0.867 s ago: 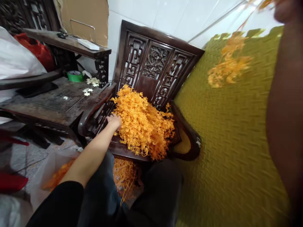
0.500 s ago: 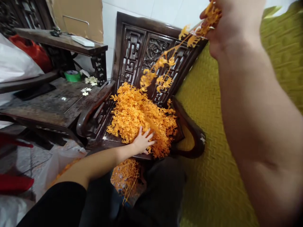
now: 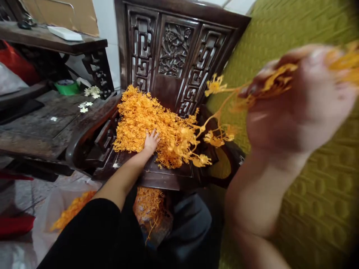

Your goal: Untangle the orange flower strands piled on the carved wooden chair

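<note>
My right hand (image 3: 291,104), raised close to the camera and blurred, is closed around an orange artificial flower branch (image 3: 211,123). The branch's thin stems hang down to the left, and more orange blossoms stick out past the far side of the fist. A large heap of orange artificial flowers (image 3: 137,117) covers much of the dark wooden chair seat (image 3: 168,183). My left hand (image 3: 152,142) lies on the front of this heap, fingers spread. Whether it presses on single stems under the palm cannot be seen.
Left of the chair stands a dark wooden bench (image 3: 36,130) with green tape (image 3: 67,86) and small pale flowers (image 3: 92,91). A plastic bag (image 3: 45,224) with orange pieces sits on the floor. Orange stems (image 3: 151,209) lie below the seat. A yellow-green textured surface (image 3: 303,209) borders the right.
My right hand has come down and nearer to the camera with the branch. The view has shifted, and my left hand has moved further onto the heap, fingers still spread.
</note>
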A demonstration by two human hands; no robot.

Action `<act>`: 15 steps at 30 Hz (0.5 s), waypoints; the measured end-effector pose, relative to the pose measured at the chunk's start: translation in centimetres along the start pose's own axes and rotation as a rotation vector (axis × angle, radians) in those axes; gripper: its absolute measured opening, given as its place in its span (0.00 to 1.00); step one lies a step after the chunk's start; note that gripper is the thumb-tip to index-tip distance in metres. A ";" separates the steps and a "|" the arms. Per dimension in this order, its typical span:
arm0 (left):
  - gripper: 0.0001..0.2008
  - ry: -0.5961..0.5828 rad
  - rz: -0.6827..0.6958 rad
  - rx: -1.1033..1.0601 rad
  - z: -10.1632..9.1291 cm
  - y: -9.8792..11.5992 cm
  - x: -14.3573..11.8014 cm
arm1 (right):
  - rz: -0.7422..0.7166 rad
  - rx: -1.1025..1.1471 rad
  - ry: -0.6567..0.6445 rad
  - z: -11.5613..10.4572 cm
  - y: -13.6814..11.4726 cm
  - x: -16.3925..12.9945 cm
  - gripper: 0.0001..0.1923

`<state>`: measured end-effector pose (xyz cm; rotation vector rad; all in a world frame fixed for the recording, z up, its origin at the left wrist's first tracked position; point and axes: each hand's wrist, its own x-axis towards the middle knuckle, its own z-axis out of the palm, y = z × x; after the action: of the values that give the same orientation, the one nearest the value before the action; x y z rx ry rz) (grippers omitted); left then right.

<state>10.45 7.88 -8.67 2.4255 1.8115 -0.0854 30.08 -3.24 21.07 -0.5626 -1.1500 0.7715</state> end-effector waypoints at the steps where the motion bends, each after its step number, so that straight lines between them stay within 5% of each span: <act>1: 0.25 -0.027 0.016 -0.011 -0.6 0.5 -0.1 | -0.046 0.015 -0.042 -0.8 1.1 -0.5 0.11; 6: 0.23 -0.164 0.244 -0.191 -5.9 0.2 -3.5 | 0.122 0.035 -0.138 -3.5 7.8 -2.1 0.10; 7: 0.18 -0.077 0.277 -0.371 -7.2 -0.3 -4.6 | 0.154 0.010 -0.146 -3.6 9.0 -2.4 0.13; 11: 0.14 0.657 0.025 -1.031 -12.0 -1.0 -9.2 | 0.245 -0.014 -0.225 -2.7 12.1 -4.5 0.17; 13: 0.18 0.733 0.089 -1.234 -13.4 -0.2 -10.9 | 0.297 -0.010 -0.277 -1.7 12.8 -5.7 0.14; 15: 0.20 0.618 0.178 -1.298 -13.9 0.8 -12.0 | 0.340 -0.021 -0.330 -0.9 13.0 -6.9 0.12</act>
<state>7.51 -2.02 6.51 1.6105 1.0745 1.4613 26.25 -0.51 7.10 -0.6752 -1.3843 1.1778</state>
